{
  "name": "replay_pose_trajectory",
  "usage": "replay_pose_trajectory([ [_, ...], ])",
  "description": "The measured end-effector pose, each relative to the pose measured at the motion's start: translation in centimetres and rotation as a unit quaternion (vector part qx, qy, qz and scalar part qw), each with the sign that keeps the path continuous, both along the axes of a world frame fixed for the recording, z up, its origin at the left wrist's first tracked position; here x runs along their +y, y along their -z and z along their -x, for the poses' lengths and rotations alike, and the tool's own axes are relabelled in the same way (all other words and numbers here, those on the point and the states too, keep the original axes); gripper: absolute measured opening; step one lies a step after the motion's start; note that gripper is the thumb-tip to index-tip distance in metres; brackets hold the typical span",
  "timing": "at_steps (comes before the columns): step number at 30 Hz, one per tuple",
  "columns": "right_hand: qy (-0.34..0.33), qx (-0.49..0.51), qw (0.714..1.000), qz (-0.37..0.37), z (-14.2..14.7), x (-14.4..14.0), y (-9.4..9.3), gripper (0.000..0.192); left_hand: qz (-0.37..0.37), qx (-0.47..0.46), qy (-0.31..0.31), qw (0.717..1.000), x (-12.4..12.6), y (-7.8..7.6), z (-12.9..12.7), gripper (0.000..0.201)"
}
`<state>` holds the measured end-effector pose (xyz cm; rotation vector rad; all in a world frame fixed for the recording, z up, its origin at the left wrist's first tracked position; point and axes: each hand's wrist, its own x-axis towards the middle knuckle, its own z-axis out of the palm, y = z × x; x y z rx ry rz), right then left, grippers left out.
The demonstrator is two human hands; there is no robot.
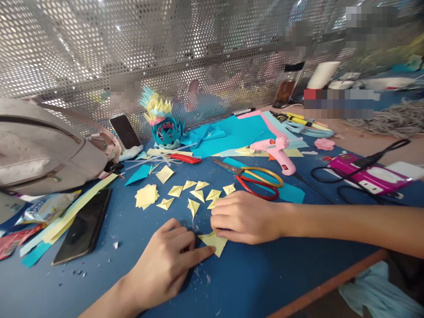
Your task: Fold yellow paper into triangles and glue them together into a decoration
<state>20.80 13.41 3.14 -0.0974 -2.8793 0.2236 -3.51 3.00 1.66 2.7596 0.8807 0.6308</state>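
Blue table [251, 274], bearing a grey bag [43, 150] at far left, black phone [82, 227] beside it, pink glue gun [278, 152] and red-handled scissors [255, 176] toward the right. Left hand [165, 260], loosely curled, forefinger pressed flat on a yellow paper piece [213, 241] at table centre; right hand [243, 216], fingers bent, pinning the same piece from above. Folded yellow triangles [195, 192] scattered just behind both hands.

Bare bench [251, 282] lies open in front of both hands. Beyond them, folded triangles [195, 194], scissors [255, 176] and glue gun [278, 152] crowd the way; a phone [82, 227] lies to the left.
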Motion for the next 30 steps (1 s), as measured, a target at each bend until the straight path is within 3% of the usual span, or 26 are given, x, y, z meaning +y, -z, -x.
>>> replay_pose_trajectory([
  [3, 0.039, 0.020, 0.995, 0.085, -0.1, -0.4, 0.2, 0.024, 0.000, -0.002, -0.005, 1.000, -0.1, 0.0, -0.1, 0.044],
  [7, 0.110, 0.043, 0.965, 0.234, -0.3, -1.1, 0.6, 0.018, 0.010, -0.005, -0.027, 1.000, -0.1, 0.0, -0.1, 0.046],
  [10, 0.122, 0.068, 0.948, 0.285, -0.5, -1.4, 0.9, 0.016, 0.035, -0.032, -0.032, 0.998, -0.2, 0.1, 0.0, 0.050],
  [19, 0.115, 0.079, 0.956, 0.258, -0.9, -1.3, 1.4, 0.025, 0.068, -0.055, -0.010, 0.996, 0.1, 0.2, 0.3, 0.047],
  [30, 0.123, 0.066, 0.953, 0.270, -0.7, -1.2, 0.8, 0.018, 0.071, -0.041, -0.026, 0.996, -0.1, 0.0, 0.0, 0.054],
])
